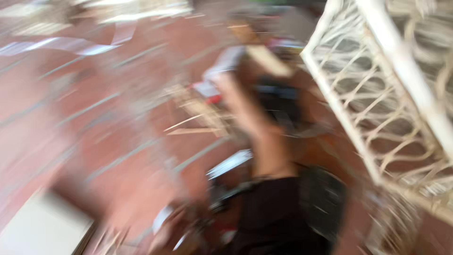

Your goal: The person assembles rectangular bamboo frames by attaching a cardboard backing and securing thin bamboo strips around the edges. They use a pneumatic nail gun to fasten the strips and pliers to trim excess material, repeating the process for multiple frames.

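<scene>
The view is heavily smeared by motion. One forearm in a black sleeve (pixel 278 212) rises from the bottom centre, and I take it for my right arm. My right hand (pixel 230 87) reaches up toward a white and red object (pixel 210 89) on the floor, beside a pale wooden piece (pixel 266 59) and a dark object (pixel 278 97). The blur hides whether the fingers hold anything. A skin-toned smear at the bottom edge (pixel 165 233) could be my left hand; its shape is unreadable.
A white woven cane frame (pixel 377 94) leans across the right side. The floor is red tile (pixel 94 118). Thin wooden strips (pixel 198 115) lie near the middle. A pale flat panel (pixel 42 226) sits at the bottom left, and whitish sheets (pixel 61 45) at the top left.
</scene>
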The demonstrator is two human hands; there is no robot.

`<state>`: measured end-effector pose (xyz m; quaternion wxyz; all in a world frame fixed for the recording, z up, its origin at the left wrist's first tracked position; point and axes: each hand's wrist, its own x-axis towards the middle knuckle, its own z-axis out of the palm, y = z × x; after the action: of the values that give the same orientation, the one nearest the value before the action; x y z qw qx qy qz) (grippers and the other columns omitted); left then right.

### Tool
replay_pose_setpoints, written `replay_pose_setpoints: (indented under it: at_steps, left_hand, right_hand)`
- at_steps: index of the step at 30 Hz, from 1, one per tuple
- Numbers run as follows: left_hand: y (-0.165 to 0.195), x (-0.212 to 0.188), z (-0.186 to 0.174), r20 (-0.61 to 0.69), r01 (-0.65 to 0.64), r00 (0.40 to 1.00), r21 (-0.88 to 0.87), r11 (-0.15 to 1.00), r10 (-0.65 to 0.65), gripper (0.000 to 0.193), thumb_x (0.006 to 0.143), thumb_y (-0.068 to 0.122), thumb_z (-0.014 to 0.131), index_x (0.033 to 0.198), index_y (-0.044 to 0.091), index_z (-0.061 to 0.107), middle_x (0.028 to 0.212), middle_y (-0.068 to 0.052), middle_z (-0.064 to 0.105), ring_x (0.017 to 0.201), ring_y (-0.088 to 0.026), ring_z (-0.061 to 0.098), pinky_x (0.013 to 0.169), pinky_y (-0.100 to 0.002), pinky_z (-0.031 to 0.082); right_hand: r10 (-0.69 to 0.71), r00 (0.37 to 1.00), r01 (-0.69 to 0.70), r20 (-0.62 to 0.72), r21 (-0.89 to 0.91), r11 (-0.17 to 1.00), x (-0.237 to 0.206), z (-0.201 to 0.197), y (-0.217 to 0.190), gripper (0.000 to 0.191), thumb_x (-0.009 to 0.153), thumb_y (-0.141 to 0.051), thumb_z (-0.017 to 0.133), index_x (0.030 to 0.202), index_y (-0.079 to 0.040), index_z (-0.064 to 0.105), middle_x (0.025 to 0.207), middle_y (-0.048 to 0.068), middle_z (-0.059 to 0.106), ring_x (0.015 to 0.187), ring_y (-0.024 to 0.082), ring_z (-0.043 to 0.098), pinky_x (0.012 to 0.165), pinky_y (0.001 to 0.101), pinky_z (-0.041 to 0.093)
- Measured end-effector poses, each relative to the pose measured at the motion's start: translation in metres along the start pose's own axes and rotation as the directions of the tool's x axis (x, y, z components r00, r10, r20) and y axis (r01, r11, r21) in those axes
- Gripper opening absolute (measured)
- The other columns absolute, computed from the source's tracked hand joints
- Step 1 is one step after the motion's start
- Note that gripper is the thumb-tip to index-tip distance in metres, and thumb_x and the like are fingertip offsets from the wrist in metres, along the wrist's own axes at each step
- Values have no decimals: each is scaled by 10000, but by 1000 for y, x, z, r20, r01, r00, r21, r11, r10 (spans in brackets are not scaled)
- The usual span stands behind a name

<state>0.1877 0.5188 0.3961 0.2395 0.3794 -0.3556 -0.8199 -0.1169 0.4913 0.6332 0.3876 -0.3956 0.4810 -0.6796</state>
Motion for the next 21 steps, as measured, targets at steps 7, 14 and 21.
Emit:
replay_pose_setpoints:
  at_steps: [7, 14, 21]
  left_hand:
    - [-66, -41, -131, -401, -220, 878, 144, 965, 260, 248, 966, 278, 662, 1173, 145, 636, 1042, -71, 656, 882, -205, 680, 745, -371, 565]
    - [-34, -39, -204, -768, -508, 583, -89, 857, 266, 633, 1051, 497, 419, 1530, 83, 428, 1505, -66, 535, 1423, -202, 458, 1141, -450, 389]
    - [-6, -25, -233, -727, -404, 584, 124, 906, 360, 649, 1050, 489, 459, 1485, 13, 526, 1432, -130, 619, 1294, -190, 555, 1108, -339, 410]
  right_hand:
    - [243, 962, -266, -122, -597, 757, -22, 76, 81, 450, 936, -392, 677, 1285, -116, 606, 1104, 31, 637, 968, 193, 600, 830, 371, 464]
    - [-21, 716, 582, 697, -581, 568, -90, 240, 231, 520, 770, -227, 891, 1156, 23, 648, 891, 178, 693, 811, 307, 669, 698, 484, 551]
    - [-349, 611, 767, 711, -423, 483, -131, 236, 353, 421, 760, -166, 828, 1128, -33, 674, 1008, 109, 721, 962, 248, 673, 957, 560, 476]
